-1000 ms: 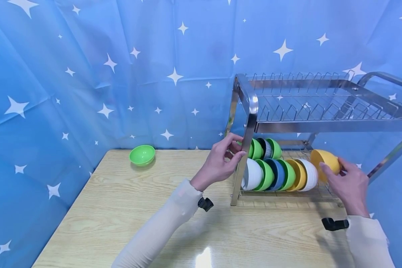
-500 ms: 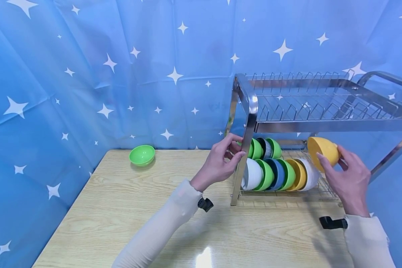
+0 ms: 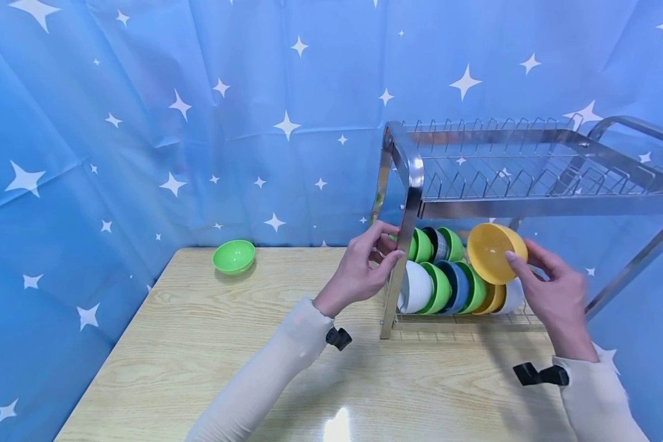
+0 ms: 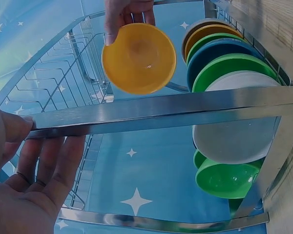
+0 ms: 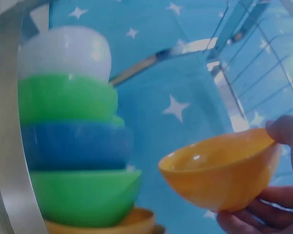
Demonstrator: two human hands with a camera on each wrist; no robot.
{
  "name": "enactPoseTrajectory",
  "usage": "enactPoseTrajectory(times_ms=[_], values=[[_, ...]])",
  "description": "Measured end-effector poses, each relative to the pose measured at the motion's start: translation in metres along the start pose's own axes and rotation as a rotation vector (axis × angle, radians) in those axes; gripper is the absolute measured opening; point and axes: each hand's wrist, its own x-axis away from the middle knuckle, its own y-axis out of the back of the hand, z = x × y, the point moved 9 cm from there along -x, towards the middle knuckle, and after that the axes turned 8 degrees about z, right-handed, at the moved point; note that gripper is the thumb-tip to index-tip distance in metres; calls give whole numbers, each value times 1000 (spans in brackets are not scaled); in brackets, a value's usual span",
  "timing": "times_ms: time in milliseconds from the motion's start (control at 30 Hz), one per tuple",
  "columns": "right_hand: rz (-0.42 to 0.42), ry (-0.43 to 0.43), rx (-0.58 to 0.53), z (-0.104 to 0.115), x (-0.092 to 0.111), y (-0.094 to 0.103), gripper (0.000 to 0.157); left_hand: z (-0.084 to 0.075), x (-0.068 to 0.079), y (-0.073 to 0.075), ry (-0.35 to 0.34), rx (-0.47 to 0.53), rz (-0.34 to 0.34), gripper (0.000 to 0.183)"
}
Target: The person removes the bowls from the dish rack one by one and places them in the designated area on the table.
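Note:
My right hand (image 3: 558, 291) holds a yellow bowl (image 3: 492, 253) by its right side, thumb at the rim and fingers behind. The bowl is raised in front of the rack's lower tier, its hollow tilted toward the left. In the right wrist view the fingers (image 5: 268, 214) lie under this bowl (image 5: 222, 170). My left hand (image 3: 364, 264) grips the left front post of the steel dish rack (image 3: 409, 202). In the left wrist view its thumb and fingers (image 4: 49, 163) are on either side of the metal post (image 4: 151, 111).
On the lower tier, a front row of bowls stands on edge: white (image 3: 417, 288), green (image 3: 439, 288), blue (image 3: 457, 287), another yellow and more. Behind it are green bowls and a dark patterned one (image 3: 438, 244). A green bowl (image 3: 234, 256) sits at the table's back left.
My right hand has lifted the yellow bowl from the lower tier's right end and carried it left, turning its hollow more into sight. My left hand stays on the post.

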Motion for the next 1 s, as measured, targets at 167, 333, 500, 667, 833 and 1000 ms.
enactPoseTrajectory(times_ms=[167, 333, 500, 667, 833, 1000], values=[[66, -78, 63, 2, 6, -13, 67, -1, 0, 0, -6, -8, 1, 24], [107, -96, 65, 6, 10, -23, 72, -1, 0, 0, -11, -12, -6, 23], [177, -102, 52, 13, 14, -33, 76, -1, 0, -1, -14, -13, -11, 24], [252, -100, 56, 21, 20, -43, 80, 0, 1, 0, 1, -13, -13, 24], [295, -76, 26, 28, 26, -49, 80, 0, 2, 0, 17, -28, -8, 24], [309, -11, 43, 34, 33, -49, 73, 2, 3, 0, 31, -19, 4, 22]])
